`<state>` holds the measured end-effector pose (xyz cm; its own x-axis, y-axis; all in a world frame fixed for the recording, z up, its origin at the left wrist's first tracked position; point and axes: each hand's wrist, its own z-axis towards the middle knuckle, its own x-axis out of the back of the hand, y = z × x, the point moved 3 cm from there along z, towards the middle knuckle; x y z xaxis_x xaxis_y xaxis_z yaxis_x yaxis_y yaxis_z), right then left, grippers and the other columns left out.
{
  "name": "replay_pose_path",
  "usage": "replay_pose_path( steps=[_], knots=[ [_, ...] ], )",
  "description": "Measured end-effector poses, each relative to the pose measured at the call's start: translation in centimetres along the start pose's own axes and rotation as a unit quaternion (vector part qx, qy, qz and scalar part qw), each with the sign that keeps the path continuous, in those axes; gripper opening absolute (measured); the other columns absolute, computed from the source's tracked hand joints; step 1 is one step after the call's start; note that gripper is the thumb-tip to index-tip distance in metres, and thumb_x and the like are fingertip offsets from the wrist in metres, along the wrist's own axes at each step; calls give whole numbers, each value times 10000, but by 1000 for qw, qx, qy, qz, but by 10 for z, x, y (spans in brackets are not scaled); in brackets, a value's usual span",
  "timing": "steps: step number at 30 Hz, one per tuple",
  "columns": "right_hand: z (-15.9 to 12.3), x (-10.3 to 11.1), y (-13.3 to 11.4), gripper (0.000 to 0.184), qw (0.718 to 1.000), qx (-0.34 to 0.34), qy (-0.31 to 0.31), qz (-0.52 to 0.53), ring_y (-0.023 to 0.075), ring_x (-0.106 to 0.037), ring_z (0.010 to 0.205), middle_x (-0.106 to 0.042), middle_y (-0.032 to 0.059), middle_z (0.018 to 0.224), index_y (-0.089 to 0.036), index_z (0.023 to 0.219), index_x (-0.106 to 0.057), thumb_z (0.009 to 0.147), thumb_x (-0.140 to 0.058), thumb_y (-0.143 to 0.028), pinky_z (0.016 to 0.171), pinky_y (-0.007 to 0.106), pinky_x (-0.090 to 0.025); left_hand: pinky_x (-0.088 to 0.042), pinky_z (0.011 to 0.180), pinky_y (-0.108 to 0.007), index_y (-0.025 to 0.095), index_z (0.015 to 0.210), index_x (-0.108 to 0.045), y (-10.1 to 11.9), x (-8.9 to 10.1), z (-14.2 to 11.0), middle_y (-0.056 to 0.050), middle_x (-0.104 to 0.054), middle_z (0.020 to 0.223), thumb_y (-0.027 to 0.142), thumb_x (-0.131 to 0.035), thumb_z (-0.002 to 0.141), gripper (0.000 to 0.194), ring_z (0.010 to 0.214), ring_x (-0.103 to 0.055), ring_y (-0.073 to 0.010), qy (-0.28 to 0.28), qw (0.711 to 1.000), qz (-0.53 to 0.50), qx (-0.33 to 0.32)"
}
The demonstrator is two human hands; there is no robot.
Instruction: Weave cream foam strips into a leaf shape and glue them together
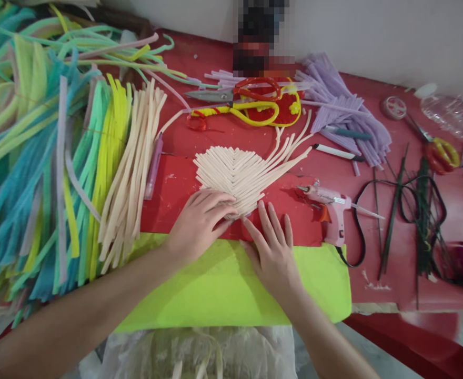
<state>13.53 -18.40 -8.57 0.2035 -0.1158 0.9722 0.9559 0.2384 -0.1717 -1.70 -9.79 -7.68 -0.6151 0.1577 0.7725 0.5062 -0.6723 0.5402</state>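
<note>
- Head view, far left: bundles of blue, green and yellow fuzzy strips (38, 184) lie heaped beside a bunch of cream strips (131, 168).
- Left hand (202, 218), fingers bent, rests on the lower left edge of the cream leaf shape (235, 171) — whether it pinches a strip, one cannot tell.
- Cream leaf shape, center, lies on a red board (168, 210), loose ends fanning to the upper right, above a lime-green cloth (215, 289).
- Yellow-handled scissors (257, 114) lie beyond the leaf.
- Right hand (274, 250), fingers spread wide, lies by the leaf's lower tip, gripping nothing visible.
- Purple strips (342, 108) lie piled beyond a pink glue gun (337, 210) — dark green stems (423, 216) at far right.
</note>
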Motion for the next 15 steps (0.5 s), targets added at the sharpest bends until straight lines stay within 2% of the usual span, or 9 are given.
replay_pose_path(
  steps=[15],
  knots=[
    [0, 0, 0, 436, 1000, 6, 7, -5, 307, -246, 1422, -345, 188, 1497, -204, 1354, -441, 926, -502, -265, 1095, 593, -275, -454, 952, -405, 189, 955, -633, -1, -1, 0, -44, -666, 1081, 171, -633, 838, 118, 1043, -595, -202, 1, 1000, -3, 1]
  ],
)
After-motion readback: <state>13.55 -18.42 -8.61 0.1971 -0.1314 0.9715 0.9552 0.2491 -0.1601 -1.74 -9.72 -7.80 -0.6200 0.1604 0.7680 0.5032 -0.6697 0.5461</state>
